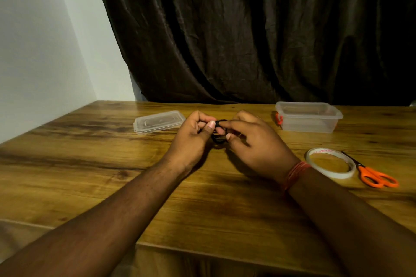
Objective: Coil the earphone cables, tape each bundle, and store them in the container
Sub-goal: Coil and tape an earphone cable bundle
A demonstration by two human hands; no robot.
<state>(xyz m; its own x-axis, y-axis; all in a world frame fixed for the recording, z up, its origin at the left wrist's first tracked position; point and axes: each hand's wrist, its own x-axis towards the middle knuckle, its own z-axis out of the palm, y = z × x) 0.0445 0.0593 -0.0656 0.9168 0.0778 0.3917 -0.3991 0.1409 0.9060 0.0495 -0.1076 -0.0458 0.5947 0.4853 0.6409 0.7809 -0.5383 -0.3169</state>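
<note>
Left hand [191, 135] and right hand [254, 141] both pinch a black coiled earphone cable [218, 130], left of the open container [308, 117].

Orange scissors [375, 175]; black cable [219, 130]; brown curtain [247, 29].

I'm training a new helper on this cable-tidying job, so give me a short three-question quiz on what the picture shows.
1. True or false: the lid is on the container.
2. What lies directly right of the tape roll? A) scissors B) a pen C) a phone
3. What do the left hand and the right hand hold between them?

Key
1. False: the lid lies apart on the table, left of the hands.
2. A: the orange-handled scissors.
3. The coiled black earphone cable, pinched by both hands.
</note>
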